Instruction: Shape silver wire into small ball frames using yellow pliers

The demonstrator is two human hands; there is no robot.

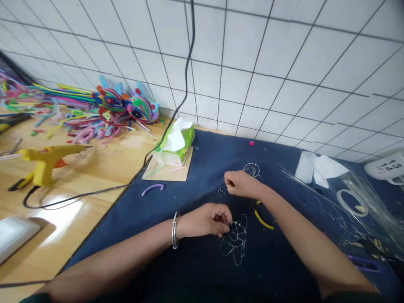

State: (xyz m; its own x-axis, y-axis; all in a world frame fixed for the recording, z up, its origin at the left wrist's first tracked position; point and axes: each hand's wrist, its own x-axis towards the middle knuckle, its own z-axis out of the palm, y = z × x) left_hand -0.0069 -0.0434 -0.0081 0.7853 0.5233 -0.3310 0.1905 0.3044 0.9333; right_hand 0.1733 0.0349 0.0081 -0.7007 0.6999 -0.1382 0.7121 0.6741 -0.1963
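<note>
My left hand (206, 219), with a silver bangle at the wrist, pinches the edge of a wire frame (237, 240) made of thin, bent silvery wire. The frame hangs to the right of the fingertips over the dark blue cloth. Farther up, my right hand (241, 184) is closed with its fingers curled down; what they hold, if anything, is hidden. Small hooked wire bits (222, 191) lie just left of it. Behind that hand sits a round wire shape (251, 169). Yellow-handled pliers (264, 220) lie partly under my right forearm.
Blue cloth (202, 164) covers the work surface. Left are a yellow glue gun (47, 162), a tissue pack (178, 139), a purple curved piece (152, 189) and colourful pipe cleaners (91, 126). Right lie straight wires (372, 198), a ring (352, 203) and a white mug (386, 168). A black cable (186, 80) hangs down.
</note>
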